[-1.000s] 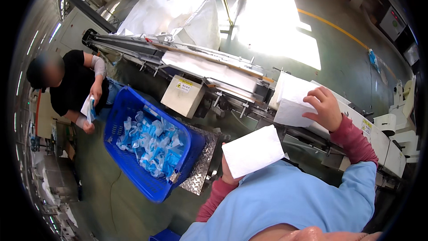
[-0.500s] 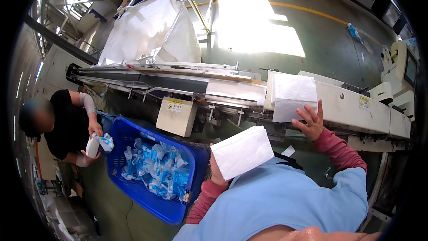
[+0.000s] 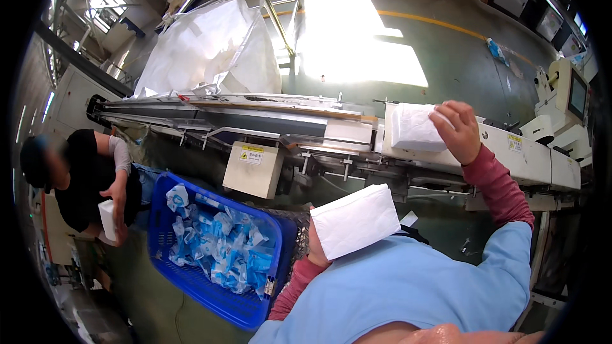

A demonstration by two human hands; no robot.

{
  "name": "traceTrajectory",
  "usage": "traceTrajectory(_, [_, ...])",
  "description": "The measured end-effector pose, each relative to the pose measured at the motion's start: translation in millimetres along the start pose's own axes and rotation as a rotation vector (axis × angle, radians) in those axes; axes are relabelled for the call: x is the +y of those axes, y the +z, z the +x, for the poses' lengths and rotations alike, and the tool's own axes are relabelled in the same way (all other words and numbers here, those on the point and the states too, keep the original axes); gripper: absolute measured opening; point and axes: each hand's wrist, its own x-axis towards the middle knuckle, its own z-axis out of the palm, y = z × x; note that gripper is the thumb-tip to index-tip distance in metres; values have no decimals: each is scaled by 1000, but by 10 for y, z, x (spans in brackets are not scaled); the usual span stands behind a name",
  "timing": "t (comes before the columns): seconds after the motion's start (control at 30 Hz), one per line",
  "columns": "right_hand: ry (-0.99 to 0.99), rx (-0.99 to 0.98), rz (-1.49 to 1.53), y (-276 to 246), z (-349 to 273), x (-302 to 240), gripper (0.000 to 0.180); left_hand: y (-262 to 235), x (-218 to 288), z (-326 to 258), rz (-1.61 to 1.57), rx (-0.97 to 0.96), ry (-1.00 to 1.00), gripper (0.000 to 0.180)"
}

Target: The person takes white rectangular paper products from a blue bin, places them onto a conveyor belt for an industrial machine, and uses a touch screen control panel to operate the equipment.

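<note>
My left hand (image 3: 316, 246) grips the left end of a white folded-tissue stack (image 3: 355, 222), held up in front of my blue top. Its fingers are partly hidden behind the stack. A second white tissue stack (image 3: 415, 129) lies flat on the cream machine bed (image 3: 491, 143) ahead of me. At its right end is my right hand (image 3: 460, 134), fingers bent and apart, with fingertips touching the stack's upper right corner. That hand's thumb is hard to make out.
A blue plastic basket (image 3: 285, 261) with crumpled blue-and-white wrappers (image 3: 220, 236) stands to my left. Beyond it a co-worker (image 3: 89, 185) holds a white stack (image 3: 108, 218). A conveyor (image 3: 255, 118) runs across ahead, with a cream box (image 3: 252, 169) below and a white bulk bag (image 3: 197, 44) behind.
The stack on the machine has gone from tilted to lying flat, and my right hand has moved up to its right end. The co-worker's wrapper has left their hand; one now lies in the basket's far corner.
</note>
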Motion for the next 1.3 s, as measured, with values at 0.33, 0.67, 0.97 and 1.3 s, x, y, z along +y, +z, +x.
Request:
traceTrajectory(0.33, [110, -392, 515, 284, 15, 87, 34, -120, 13, -90, -352, -97, -3, 78])
traceTrajectory(0.67, [189, -438, 587, 280, 88, 67, 22, -135, 49, -87, -104, -135, 35, 79])
traceTrajectory(0.97, [113, 26, 133, 156, 239, 12, 21, -141, 51, -53, -170, -171, -31, 79])
traceTrajectory(1.3, [167, 322, 80, 36, 338, 406, 39, -51, 5, 84, -209, -252, -136, 78])
